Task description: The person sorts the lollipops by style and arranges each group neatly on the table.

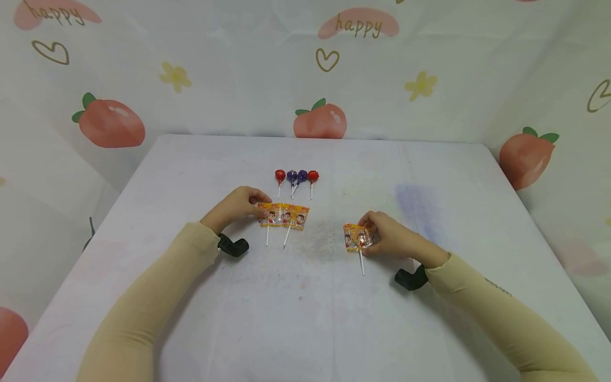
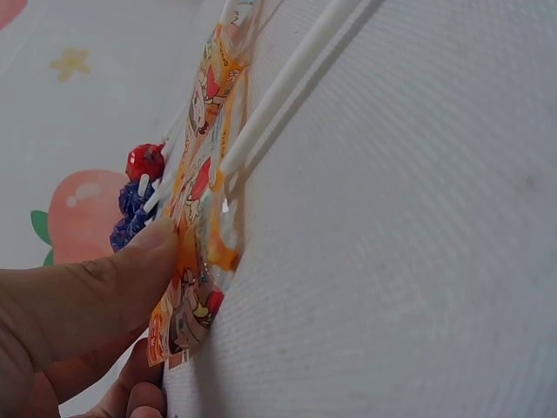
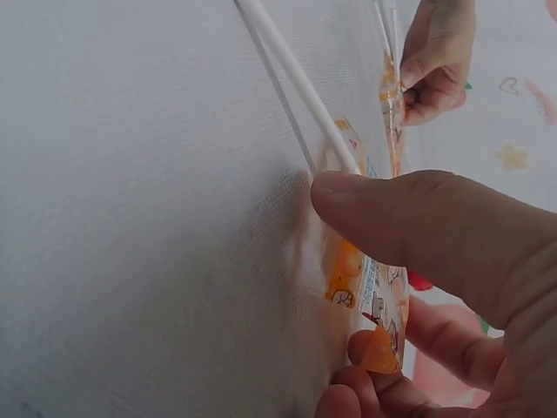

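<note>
Two lollipops in flat orange printed wrappers lie side by side left of the table's middle, sticks toward the front. My left hand [image 1: 238, 204] pinches the outer edge of the left wrapped lollipop [image 1: 271, 216] between thumb and fingers; its neighbour [image 1: 294, 217] overlaps it. Farther right, my right hand [image 1: 389, 236] grips a third orange-wrapped lollipop [image 1: 353, 237] by its right side, with the white stick [image 3: 291, 74] pointing to the front. In the right wrist view the thumb lies across this wrapper near the stick.
Behind the wrapped pair lies a row of round lollipops: a red one [image 1: 280, 175] at the left, two purple ones [image 1: 292, 176] crossing sticks, and another red one [image 1: 312, 175]. A white cloth covers the table [image 1: 305, 329]; a peach-printed curtain [image 1: 248, 79] hangs behind.
</note>
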Demonstrator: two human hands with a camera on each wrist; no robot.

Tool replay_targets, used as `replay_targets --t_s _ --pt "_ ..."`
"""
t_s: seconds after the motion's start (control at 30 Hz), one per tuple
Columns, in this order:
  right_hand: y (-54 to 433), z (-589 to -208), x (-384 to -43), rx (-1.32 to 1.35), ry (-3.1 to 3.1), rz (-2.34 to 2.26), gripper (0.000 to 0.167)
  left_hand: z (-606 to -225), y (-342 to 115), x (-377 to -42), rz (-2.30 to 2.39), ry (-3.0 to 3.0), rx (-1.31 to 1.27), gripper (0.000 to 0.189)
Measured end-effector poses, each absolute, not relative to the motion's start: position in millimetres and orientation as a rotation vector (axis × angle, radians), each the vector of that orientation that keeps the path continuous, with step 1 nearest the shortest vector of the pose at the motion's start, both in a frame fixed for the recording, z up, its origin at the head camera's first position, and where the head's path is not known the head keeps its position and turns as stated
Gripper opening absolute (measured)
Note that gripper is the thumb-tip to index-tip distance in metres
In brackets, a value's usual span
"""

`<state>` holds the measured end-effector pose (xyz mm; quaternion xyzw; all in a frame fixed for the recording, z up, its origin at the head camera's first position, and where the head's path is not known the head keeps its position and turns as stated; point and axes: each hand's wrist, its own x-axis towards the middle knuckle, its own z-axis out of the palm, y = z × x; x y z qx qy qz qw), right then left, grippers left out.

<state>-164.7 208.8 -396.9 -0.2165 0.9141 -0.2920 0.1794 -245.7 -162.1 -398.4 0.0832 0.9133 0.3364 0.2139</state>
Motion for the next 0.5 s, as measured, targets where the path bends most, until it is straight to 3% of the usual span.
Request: replay_targets --t_s 0.5 --pt "206.9 -394.4 -166.3 -0.504 2.443 -1.002 0.064 -398.6 -161.8 -245.8 0.954 2.539 0.250 0.037"
